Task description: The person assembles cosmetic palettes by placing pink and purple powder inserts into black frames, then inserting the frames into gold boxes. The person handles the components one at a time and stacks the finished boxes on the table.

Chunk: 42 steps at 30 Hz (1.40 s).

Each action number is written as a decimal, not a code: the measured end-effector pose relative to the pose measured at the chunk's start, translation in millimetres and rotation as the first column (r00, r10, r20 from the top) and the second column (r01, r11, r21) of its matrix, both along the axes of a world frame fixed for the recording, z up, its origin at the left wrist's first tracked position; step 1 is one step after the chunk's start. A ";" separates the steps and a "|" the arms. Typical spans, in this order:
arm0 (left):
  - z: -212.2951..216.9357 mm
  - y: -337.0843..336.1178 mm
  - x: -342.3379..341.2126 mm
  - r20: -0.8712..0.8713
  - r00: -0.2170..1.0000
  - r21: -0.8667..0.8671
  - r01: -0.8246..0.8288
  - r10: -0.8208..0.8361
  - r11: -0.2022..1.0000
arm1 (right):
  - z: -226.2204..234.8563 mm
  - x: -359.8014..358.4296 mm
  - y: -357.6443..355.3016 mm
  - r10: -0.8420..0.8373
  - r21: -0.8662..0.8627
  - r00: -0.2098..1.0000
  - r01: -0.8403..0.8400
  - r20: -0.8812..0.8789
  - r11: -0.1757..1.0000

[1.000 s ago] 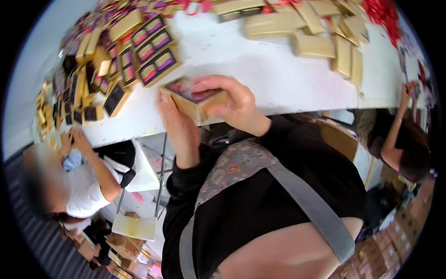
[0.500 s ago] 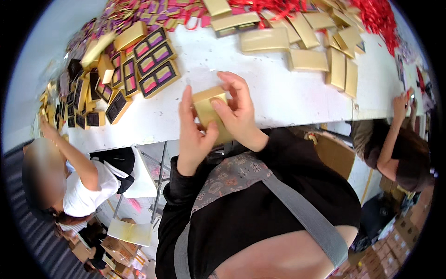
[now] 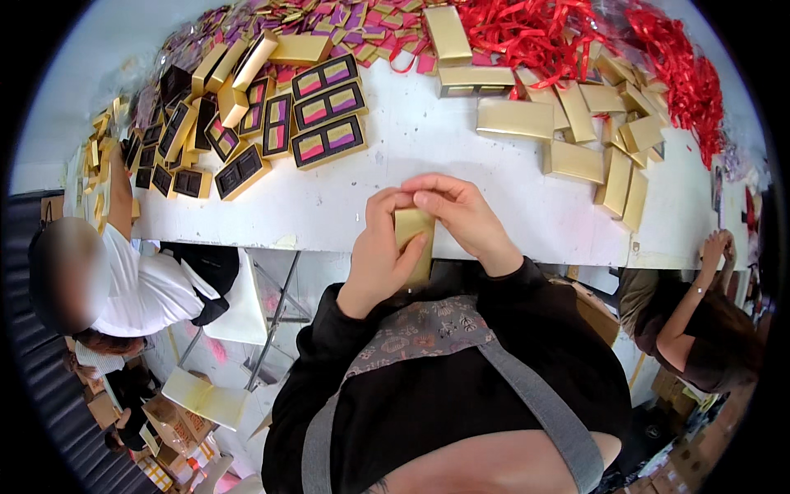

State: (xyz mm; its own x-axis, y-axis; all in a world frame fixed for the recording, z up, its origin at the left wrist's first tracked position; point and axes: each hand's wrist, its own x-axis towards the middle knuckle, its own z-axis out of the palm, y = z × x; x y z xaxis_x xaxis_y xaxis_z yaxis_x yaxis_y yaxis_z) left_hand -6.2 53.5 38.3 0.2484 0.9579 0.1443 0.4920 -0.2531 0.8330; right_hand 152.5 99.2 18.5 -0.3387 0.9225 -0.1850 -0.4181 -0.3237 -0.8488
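A narrow gold box (image 3: pixel 417 239) is held in front of my chest, at the near edge of the white table. My left hand (image 3: pixel 380 251) wraps its left side, thumb lying across the gold face. At the box's far end my right hand (image 3: pixel 467 221) has its thumb and fingers pinched together, meeting the left fingertips. Whatever lies under those fingertips is hidden. Beyond my left hand stand open gold boxes (image 3: pixel 329 142) with black two-part inserts holding pink, purple and gold pieces.
Closed gold boxes (image 3: pixel 516 120) lie at the far right, beside piles of red ribbon (image 3: pixel 535 37). Small pink, purple and gold pieces (image 3: pixel 362 25) heap along the back. Empty black-lined boxes (image 3: pixel 241 171) lie left. One person (image 3: pixel 148 280) works at the left, another (image 3: pixel 691 321) at the right.
The view has shifted. My right thumb has left the box's face, and my right fingers have closed at its far end. The left hand has wrapped closer around the box.
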 end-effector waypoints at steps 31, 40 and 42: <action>-28.4 88.8 9.3 0.057 0.996 0.372 0.049 -0.075 0.927 | 110.1 270.4 379.9 -0.673 0.810 -0.664 -0.172 0.325 0.561; 5.3 97.8 -41.3 0.974 0.018 -0.226 -0.024 0.227 0.974 | 91.8 -4.0 93.1 -0.505 0.711 0.708 -0.663 0.494 -0.235; -11.4 85.6 -81.6 0.943 -0.074 -0.332 -0.166 0.323 0.929 | 66.8 -28.0 85.4 -0.275 0.809 0.772 -0.586 0.573 0.041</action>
State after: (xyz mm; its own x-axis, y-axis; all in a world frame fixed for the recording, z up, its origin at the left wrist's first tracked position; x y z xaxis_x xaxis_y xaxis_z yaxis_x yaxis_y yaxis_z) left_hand -87.8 139.1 26.9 -0.3197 0.9437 -0.0855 -0.8135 -0.2271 0.5354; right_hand 124.5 184.5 85.3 -0.7566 0.3082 0.5767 0.0755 0.9172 -0.3912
